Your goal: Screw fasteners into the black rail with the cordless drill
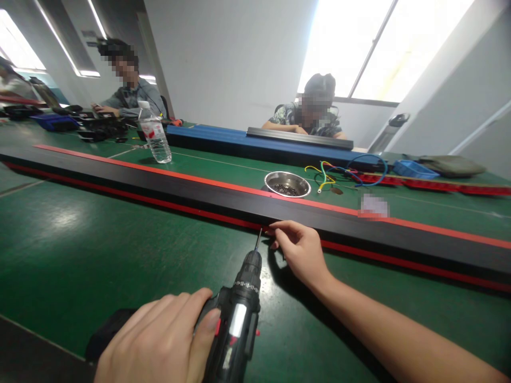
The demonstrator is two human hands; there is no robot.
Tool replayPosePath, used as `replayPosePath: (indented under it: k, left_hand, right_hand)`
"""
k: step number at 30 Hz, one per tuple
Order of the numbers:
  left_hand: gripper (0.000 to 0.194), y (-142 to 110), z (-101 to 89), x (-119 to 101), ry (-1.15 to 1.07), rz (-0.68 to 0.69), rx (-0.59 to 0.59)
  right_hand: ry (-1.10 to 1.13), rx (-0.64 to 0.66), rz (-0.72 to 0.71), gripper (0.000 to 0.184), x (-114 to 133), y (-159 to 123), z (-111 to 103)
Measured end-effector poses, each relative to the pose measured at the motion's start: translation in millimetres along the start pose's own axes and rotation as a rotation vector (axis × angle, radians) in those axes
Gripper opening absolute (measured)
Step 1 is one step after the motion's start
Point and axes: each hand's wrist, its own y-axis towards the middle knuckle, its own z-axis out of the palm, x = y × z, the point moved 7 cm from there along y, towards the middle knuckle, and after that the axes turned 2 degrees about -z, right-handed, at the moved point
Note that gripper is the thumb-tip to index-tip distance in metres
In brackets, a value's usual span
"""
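My left hand (159, 340) is wrapped round the grip of a black cordless drill (239, 314). The drill's thin bit points away from me and its tip reaches the near red edge of a long black bar with red edges (223, 205). Beside that tip, my right hand (301, 250) has its thumb and fingers pinched together at the same red edge. Whatever is between those fingertips, if anything, is too small to make out. Just behind the bar stands a round metal bowl (287, 178) with many small dark pieces in it.
The long bar crosses the green table (99, 239). Behind it are a plastic water bottle (155, 135), coloured wires (325, 178), a blue tray (415, 169) and long blue profiles (215, 141). Two people (319, 106) sit across the table, another further left.
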Motion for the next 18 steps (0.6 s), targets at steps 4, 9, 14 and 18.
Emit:
replayPosePath:
  k: [4, 9, 14, 18]
  left_hand:
    - [0.038, 8, 0.4, -3, 0.005, 0.016, 0.009]
    - [0.038, 14, 3.8, -6, 0.086, -0.01, 0.128]
    - [0.037, 14, 5.6, -9, 0.142, 0.01, 0.154]
    - [0.032, 14, 2.7, -11, 0.112, 0.029, 0.083]
  right_hand:
    - [-0.008, 0.022, -0.019, 0.019, 1, -1, 1]
    - [0.018, 0.036, -0.03, 0.02, 0, 1, 3]
    - [0.052, 0.046, -0.017, 0.019, -2, 0, 4]
    - [-0.043, 0.044, -0.116, 0.019, 9, -7, 4]
